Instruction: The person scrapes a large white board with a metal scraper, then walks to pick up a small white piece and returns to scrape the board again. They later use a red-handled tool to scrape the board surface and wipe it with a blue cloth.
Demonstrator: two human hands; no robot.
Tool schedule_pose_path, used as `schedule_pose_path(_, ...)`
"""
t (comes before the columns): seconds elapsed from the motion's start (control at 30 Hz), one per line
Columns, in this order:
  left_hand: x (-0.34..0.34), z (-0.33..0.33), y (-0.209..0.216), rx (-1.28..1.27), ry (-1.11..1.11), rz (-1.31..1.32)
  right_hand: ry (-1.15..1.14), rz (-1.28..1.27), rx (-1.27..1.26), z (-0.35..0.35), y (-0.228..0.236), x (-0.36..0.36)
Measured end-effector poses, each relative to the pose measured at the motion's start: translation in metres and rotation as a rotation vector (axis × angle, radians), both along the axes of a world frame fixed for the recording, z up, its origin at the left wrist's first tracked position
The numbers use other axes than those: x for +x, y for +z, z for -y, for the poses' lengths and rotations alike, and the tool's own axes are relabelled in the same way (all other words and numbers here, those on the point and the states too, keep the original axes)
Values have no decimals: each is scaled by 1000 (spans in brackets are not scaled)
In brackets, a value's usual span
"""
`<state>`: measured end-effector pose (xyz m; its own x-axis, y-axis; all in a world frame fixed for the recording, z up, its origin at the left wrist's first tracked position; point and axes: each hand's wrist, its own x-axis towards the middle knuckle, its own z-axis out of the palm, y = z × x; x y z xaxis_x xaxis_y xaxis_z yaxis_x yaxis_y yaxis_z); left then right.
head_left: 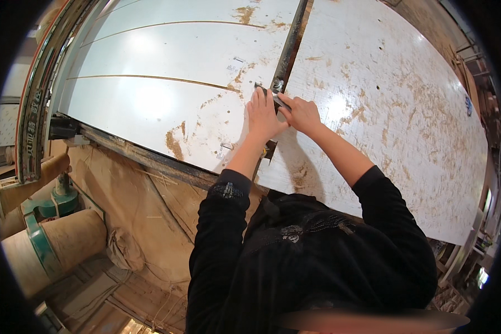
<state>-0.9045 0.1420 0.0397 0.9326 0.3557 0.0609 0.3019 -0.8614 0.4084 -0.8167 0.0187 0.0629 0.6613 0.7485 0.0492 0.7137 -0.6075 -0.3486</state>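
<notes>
A short metal bar that looks like a wrench (283,101) lies slantwise beside a round metal bolt fitting (277,84) on the dark rail. My right hand (301,114) is closed around its near right end. My left hand (265,115) lies at the rail's left side, fingers stretched forward and their tips against the bar; its thumb reaches toward my right hand. The fingers partly cover the bar, so its far end is hard to make out. Under both hands are the white panels, one left (150,108) and one right (367,128) of the rail.
The dark metal rail (289,47) runs away from me between the dusty panels. Thin slots (150,77) cross the left panel. At far left stands a long metal frame (33,111). Below it are wide duct pipes (75,239) with a green clamp (40,245), near a sawdust-covered floor (150,222).
</notes>
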Motion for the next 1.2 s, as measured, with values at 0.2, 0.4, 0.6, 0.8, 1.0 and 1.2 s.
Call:
schedule_pose_path(0.2, 6, 2, -5, 47, 44, 60, -20, -17, -34, -5, 6, 4)
schedule_pose_path(0.4, 7, -4, 11, -9, -17, -60, -42, -49, 64, -3, -9, 7)
schedule_pose_path(0.6, -16, 22, 14, -43, 20, -92, 17, -93, 23, 19, 1, -4)
schedule_pose_path(0.8, -7, 16, 19, -58, 45, -94, 5, -106, -37, 6, 14, 0)
schedule_pose_path(1.0, -1, 8, 22, -84, 23, -117, -5, -109, -79, 4, 16, 1)
schedule_pose_path(1.2, -11, 20, 26, -96, 21, -165, 24, -156, -154, 10, 28, 0)
